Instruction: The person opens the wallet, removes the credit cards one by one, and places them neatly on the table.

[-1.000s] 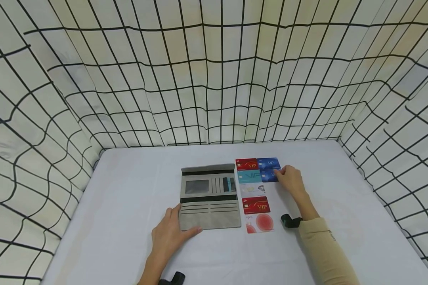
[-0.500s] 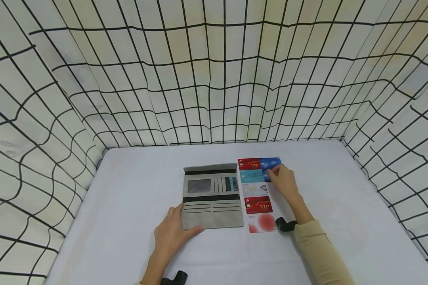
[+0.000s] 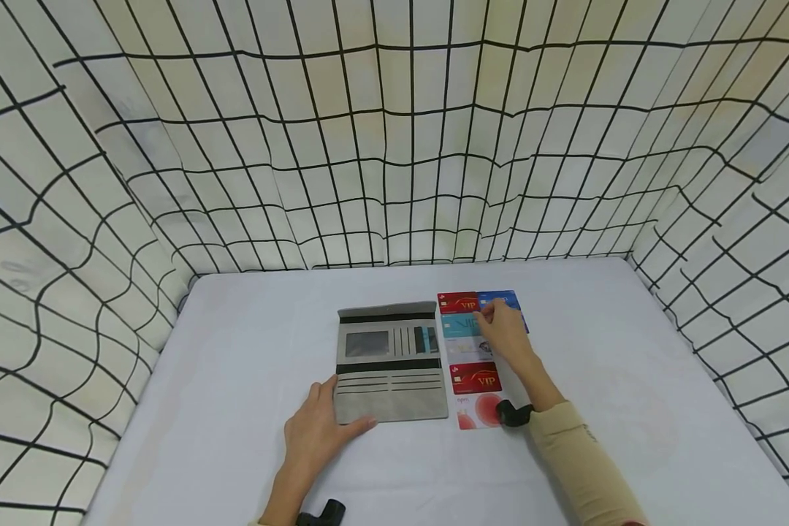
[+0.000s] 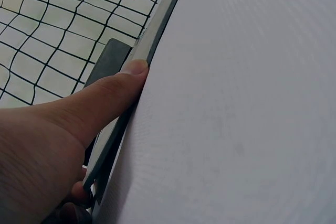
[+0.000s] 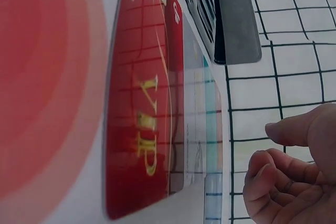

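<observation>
A grey wallet [image 3: 391, 409] lies unfolded on the white table, with slots, a window pocket and cards tucked in its upper right. My left hand [image 3: 315, 431] rests on its lower left corner, thumb along the bottom edge, fingers at the left side. In the left wrist view the thumb [image 4: 113, 93] presses the wallet edge. My right hand [image 3: 506, 332] is over the loose cards, fingertips by the right end of a teal card [image 3: 456, 325]. In the right wrist view that hand [image 5: 294, 171] has thumb and loosely bent fingers apart, nothing visible between them. It partly covers the blue cards [image 3: 509, 296].
Right of the wallet lie a red VIP card [image 3: 456, 301], a white card [image 3: 460, 348], another red VIP card [image 3: 473, 378] and a white card with pink circles [image 3: 468, 413]. A black grid net [image 3: 394, 183] over pale sheeting encloses the table [image 3: 237, 351].
My right hand has moved left from the right edge of the blue cards to the teal card. The left hand keeps its place on the wallet.
</observation>
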{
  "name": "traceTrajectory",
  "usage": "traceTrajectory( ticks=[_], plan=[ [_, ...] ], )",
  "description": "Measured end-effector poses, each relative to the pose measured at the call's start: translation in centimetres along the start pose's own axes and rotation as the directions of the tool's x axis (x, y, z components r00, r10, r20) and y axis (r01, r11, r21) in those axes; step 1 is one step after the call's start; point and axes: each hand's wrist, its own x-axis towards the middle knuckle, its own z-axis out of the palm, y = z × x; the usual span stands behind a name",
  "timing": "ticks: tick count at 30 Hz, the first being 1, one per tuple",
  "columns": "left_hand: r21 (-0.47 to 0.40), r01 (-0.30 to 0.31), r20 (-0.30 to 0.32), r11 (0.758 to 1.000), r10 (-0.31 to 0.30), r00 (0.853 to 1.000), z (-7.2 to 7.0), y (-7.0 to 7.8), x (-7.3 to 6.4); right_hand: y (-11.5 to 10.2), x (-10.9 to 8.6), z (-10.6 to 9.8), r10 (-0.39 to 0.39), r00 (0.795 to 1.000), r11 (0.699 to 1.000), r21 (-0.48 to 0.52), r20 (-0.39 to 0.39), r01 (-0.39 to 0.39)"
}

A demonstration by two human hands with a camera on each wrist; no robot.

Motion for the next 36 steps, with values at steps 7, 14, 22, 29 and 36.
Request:
traceTrajectory(
  ticks=[7, 14, 22, 29, 36],
  plan=[
    [0.001, -0.005, -0.007, 1.000, 0.005, 1.000, -0.1, 0.1, -0.1, -1.3, 0.2, 0.7, -0.013, 0.999, 1.000, -0.003, 0.038, 0.013],
    [-0.007, 0.000, 0.004, 1.000, 0.000, 1.000, -0.3, 0.2, -0.1, -2.9, 0.3, 1.4, -0.037, 0.997, 0.999, -0.004, 0.065, 0.037],
    [-0.004, -0.016, -0.015, 1.000, 0.016, 1.000, -0.3, 0.1, -0.2, -4.5, 0.7, 2.3, -0.037, 0.992, 0.999, -0.012, 0.120, 0.039],
    [-0.029, -0.015, -0.038, 0.999, 0.014, 0.999, -0.1, 0.0, -0.2, -5.5, 0.7, 3.2, -0.027, 0.981, 0.999, -0.018, 0.190, 0.030],
    [-0.063, 0.021, -0.007, 0.998, -0.021, 1.000, -0.2, -0.1, -0.2, -6.5, 0.5, 3.9, -0.052, 0.969, 0.997, -0.037, 0.242, 0.062]
  ],
)
